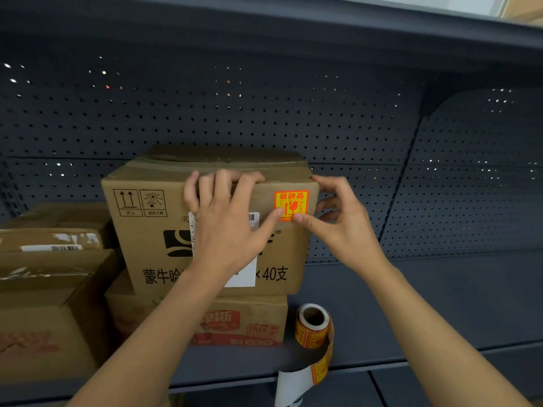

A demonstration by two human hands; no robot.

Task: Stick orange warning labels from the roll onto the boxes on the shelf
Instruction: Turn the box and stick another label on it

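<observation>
An orange warning label (291, 204) sits on the upper right front of the top cardboard box (147, 239). My left hand (226, 218) rests on that box, fingers curled over its top front edge, thumb pressing the label's lower left corner. My right hand (338, 215) is at the box's right edge, its thumb pressing the label's lower right corner and fingers bent round the corner. The roll of orange labels (313, 326) stands on the shelf (426, 304) below, its backing strip (296, 383) hanging over the front edge.
The top box stands on a printed red-and-brown box (249, 324). More cardboard boxes (44, 289) are stacked at the left. A dark perforated back panel (264, 113) lies behind, and an upper shelf (264, 22) overhangs. Bare shelf surface lies right of the roll.
</observation>
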